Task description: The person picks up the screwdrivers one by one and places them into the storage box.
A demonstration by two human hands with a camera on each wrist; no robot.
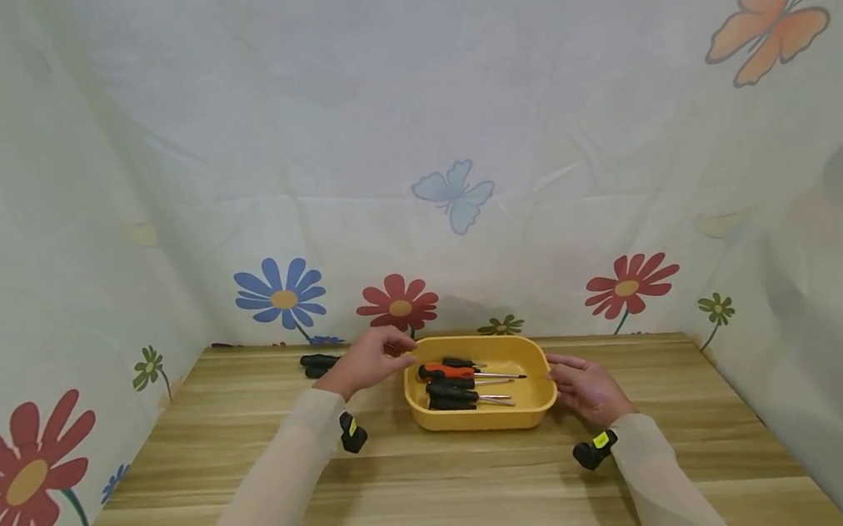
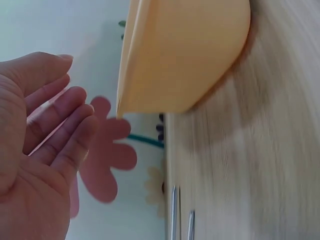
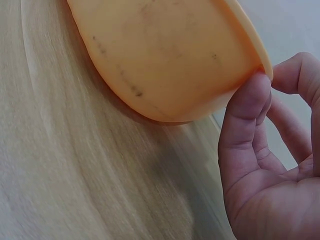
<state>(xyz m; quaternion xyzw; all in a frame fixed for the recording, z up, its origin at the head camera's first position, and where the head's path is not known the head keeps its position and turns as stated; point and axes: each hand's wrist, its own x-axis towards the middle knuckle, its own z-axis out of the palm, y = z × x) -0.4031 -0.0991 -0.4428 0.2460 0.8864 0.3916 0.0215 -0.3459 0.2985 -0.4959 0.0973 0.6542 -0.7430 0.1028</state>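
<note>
Meanwhile, two black-handled tools (image 1: 319, 363) lay on the wooden counter (image 1: 442, 495) behind the left hand (image 1: 367, 362), whose relaxed fingers hovered by the yellow tray's (image 1: 480, 419) left rim, holding nothing. The tray held screwdrivers (image 1: 462, 383); the right hand (image 1: 589, 389), fingers loose, touched its right rim.

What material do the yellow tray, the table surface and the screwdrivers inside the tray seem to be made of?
Yellow rounded tray: probably plastic, with smooth, matte moulded walls, scuffed underneath in the right wrist view. Table: wood or wood-look laminate, showing pale grain stripes. Screwdrivers: shiny metal shafts; black and orange handles, likely plastic or rubber.
</note>
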